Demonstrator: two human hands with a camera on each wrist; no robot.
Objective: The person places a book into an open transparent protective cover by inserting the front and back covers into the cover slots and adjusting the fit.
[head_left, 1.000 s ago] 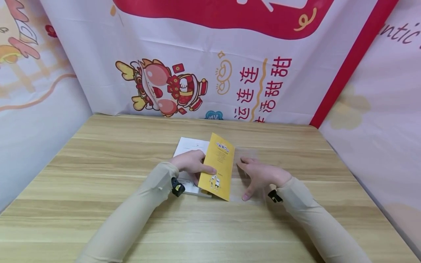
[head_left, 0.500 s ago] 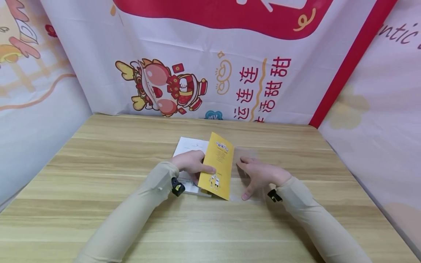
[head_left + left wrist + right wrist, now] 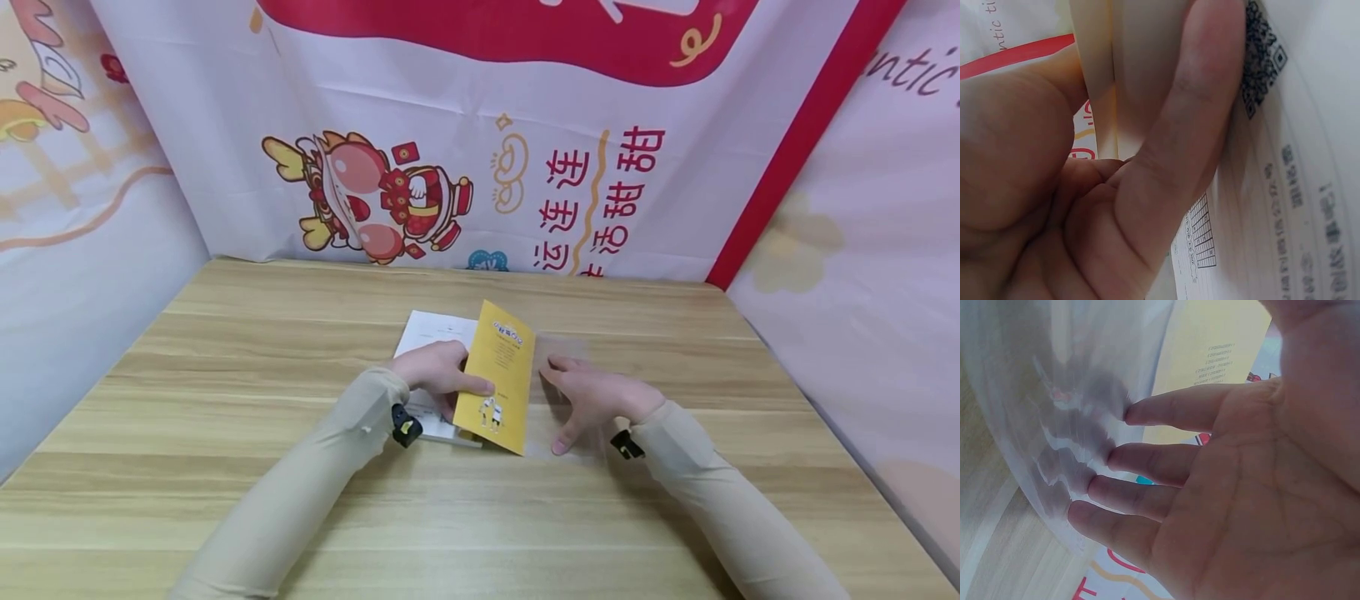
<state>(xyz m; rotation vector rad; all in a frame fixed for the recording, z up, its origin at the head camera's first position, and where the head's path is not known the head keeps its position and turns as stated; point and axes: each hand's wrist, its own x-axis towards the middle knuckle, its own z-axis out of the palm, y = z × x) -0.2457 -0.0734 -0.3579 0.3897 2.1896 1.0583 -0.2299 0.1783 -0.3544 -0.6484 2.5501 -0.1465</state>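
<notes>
A booklet with a yellow cover (image 3: 504, 362) stands partly opened on the table, its white printed page (image 3: 442, 327) lying flat on the left. My left hand (image 3: 433, 369) holds the raised cover, thumb on the yellow face and fingers behind it. In the left wrist view, a finger (image 3: 1175, 134) lies between the cover and the page (image 3: 1272, 187), against the page. To the right of the cover, a clear plastic sheet (image 3: 564, 344) spreads over the wood. My right hand (image 3: 600, 397) rests its spread fingertips on this plastic sheet (image 3: 1016, 381), fingers fairly straight.
The wooden table (image 3: 315, 333) extends around the booklet on all sides. A printed cloth backdrop (image 3: 427, 92) hangs along its far edge, with more cloth to the left and right. Both wrists wear a black strap (image 3: 406, 425).
</notes>
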